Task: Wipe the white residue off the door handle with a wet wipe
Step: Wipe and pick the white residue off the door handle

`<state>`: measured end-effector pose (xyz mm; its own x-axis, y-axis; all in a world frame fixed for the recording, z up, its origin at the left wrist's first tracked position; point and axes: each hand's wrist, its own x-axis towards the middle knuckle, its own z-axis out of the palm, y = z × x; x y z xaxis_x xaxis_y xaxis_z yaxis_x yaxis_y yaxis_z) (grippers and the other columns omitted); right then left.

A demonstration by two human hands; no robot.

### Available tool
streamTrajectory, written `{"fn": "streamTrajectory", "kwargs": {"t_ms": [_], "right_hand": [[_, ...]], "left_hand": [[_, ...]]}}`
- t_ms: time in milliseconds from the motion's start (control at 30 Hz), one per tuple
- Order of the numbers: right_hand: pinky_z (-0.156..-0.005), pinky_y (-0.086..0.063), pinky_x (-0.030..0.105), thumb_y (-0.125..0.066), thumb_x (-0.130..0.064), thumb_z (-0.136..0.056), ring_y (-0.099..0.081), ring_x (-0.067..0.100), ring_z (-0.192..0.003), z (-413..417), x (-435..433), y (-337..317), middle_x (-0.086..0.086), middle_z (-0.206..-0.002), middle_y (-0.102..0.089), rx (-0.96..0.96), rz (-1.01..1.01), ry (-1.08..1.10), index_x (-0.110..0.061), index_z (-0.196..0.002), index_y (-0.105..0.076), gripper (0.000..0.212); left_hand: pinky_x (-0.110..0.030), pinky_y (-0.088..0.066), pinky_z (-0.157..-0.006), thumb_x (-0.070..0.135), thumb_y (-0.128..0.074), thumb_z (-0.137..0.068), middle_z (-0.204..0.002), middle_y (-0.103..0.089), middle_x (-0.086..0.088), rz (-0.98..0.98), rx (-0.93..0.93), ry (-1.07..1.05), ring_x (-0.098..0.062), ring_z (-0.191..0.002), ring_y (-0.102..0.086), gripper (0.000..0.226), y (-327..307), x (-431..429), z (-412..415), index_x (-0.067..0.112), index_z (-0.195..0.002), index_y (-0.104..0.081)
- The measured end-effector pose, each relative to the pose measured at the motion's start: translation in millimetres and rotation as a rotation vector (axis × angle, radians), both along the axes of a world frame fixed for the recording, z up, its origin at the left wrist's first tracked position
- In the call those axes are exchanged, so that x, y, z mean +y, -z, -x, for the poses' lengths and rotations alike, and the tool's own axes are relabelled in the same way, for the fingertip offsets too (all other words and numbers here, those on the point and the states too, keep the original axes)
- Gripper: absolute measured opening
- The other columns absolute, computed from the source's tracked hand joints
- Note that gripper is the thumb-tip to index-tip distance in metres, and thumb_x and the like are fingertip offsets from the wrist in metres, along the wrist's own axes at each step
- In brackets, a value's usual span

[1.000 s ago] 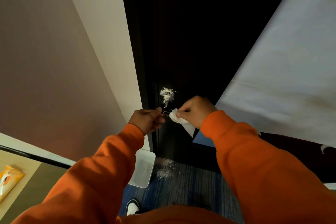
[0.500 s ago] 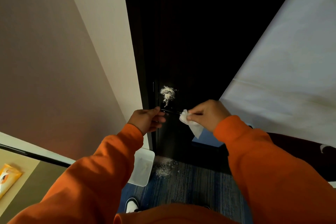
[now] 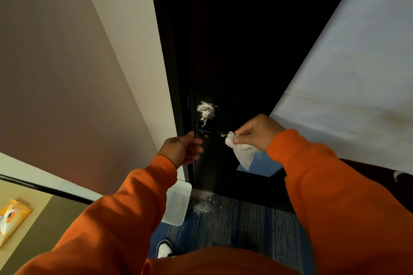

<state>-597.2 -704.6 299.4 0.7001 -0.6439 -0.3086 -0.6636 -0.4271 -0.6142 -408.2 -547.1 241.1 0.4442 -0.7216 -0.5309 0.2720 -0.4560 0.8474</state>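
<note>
View from above, looking down at two hands in orange sleeves (image 3: 324, 185) at a dark door (image 3: 234, 51) that fills the centre of the frame. The door handle (image 3: 211, 133), a dark shiny lever, sits just below centre and runs sideways towards the right. A thick patch of white residue (image 3: 205, 109) clings to the door just above the lever, around the handle's neck. The lever's own bar looks mostly dark.

The right hand (image 3: 257, 133), right of centre, pinches a white wet wipe (image 3: 240, 152) between thumb and curled fingers; the bunched top of the wipe touches the lever's free right tip; the rest of the wipe hangs down below the hand.

The left hand (image 3: 181, 149), just left of and below the handle, holds the door's left edge with curled fingers, thumb raised towards the lever's base; whether it touches the handle itself cannot be told.

Lower centre, a white tray (image 3: 177, 203) lies on the floor by the foot of the door; white powder (image 3: 203, 204) is scattered just beside it on the blue striped carpet (image 3: 245, 225); a shoe (image 3: 164, 249) with a white toe shows at the bottom centre.

In the lower left corner, an orange and white packet (image 3: 11, 216) lies on a tan table (image 3: 40, 203); a pale wall (image 3: 67, 62) fills the upper left.
</note>
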Motion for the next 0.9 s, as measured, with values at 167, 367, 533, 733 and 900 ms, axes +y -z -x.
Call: {"fn": "streamTrajectory", "kwargs": {"t_ms": [167, 367, 533, 733, 900], "right_hand": [[-0.074, -0.053, 0.026, -0.082, -0.037, -0.074, -0.068, 0.017, -0.083, -40, 21, -1, -0.001, -0.087, -0.074, 0.026, 0.173, 0.017, -0.016, -0.085, -0.078, 0.024], [-0.078, -0.057, 0.037, -0.071, -0.05, -0.081, -0.065, 0.025, -0.089, -74, 59, 1, 0.004, -0.093, -0.069, 0.043, 0.437, 0.058, -0.02, -0.096, -0.067, 0.034], [-0.069, -0.057, 0.035, -0.066, -0.057, -0.082, -0.066, 0.024, -0.082, -52, 61, 12, 0.003, -0.089, -0.07, -0.028, 0.553, 0.104, -0.021, -0.098, -0.068, 0.039], [-0.061, -0.05, 0.026, -0.069, -0.058, -0.08, -0.066, 0.021, -0.075, -65, 68, 17, 0.0, -0.081, -0.07, -0.099, 0.548, 0.172, -0.023, -0.088, -0.068, 0.037], [-0.056, -0.05, 0.024, -0.066, -0.069, -0.076, -0.064, 0.017, -0.065, -60, 70, 19, -0.005, -0.069, -0.068, -0.107, 0.505, 0.259, -0.025, -0.082, -0.069, 0.044]], "left_hand": [[-0.035, -0.051, -0.077, 0.043, -0.049, -0.098, -0.077, -0.073, -0.004, -0.025, -0.006, 0.004, -0.023, -0.072, -0.066, 0.042, 1, 7, 2, 0.01, -0.099, -0.073], [-0.032, -0.05, -0.071, 0.041, -0.049, -0.098, -0.078, -0.073, -0.004, -0.024, -0.042, 0.006, -0.022, -0.071, -0.066, 0.039, -7, 11, 6, 0.011, -0.099, -0.073], [-0.031, -0.05, -0.069, 0.04, -0.05, -0.098, -0.08, -0.073, -0.005, -0.006, -0.038, -0.031, -0.021, -0.07, -0.066, 0.037, -10, 18, 4, 0.011, -0.096, -0.073], [-0.032, -0.051, -0.07, 0.041, -0.05, -0.098, -0.08, -0.074, -0.005, -0.011, -0.049, -0.046, -0.022, -0.071, -0.067, 0.036, -9, 32, -4, 0.014, -0.093, -0.073], [-0.034, -0.051, -0.074, 0.04, -0.051, -0.097, -0.084, -0.075, -0.006, -0.012, -0.069, -0.039, -0.022, -0.072, -0.068, 0.034, -10, 34, -10, 0.014, -0.093, -0.074]]}}
